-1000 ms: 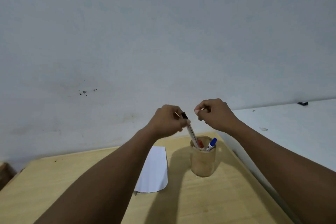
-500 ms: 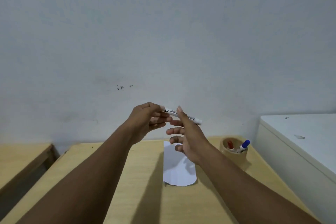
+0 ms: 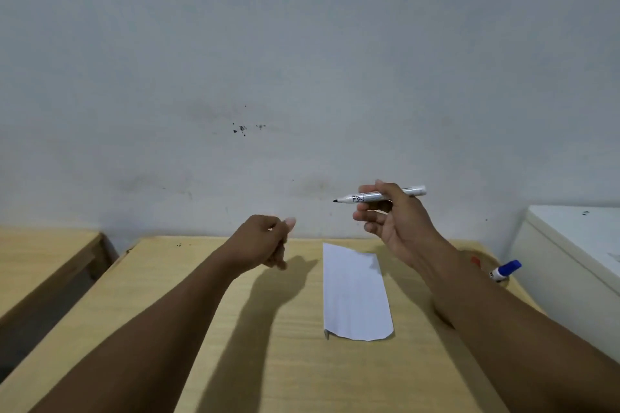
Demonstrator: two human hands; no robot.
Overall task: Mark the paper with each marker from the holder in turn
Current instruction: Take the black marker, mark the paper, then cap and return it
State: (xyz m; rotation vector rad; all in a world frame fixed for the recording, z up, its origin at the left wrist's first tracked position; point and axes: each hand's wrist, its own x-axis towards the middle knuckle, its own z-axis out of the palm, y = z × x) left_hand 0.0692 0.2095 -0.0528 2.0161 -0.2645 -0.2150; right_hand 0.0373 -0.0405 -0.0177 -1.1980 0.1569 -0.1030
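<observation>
A white marker (image 3: 367, 197) with a bare black tip pointing left is held level in my right hand (image 3: 399, 225), above the far right part of the wooden table (image 3: 268, 362). My left hand (image 3: 265, 241) is curled into a fist left of it, over the table's back edge, and the marker's cap is hidden inside the fingers. The white paper (image 3: 355, 295) lies flat on the table between my arms. The holder is hidden behind my right forearm. Only a blue-capped marker (image 3: 508, 269) and a bit of a red one (image 3: 474, 260) show there.
A white cabinet (image 3: 577, 245) stands against the table's right side. A second wooden table (image 3: 43, 251) sits to the left across a gap. A plain wall runs right behind both.
The marker passed from my left hand to my right and its tip is now bare. My hands have drawn apart, the left dropping lower. The view shifted left, away from the holder.
</observation>
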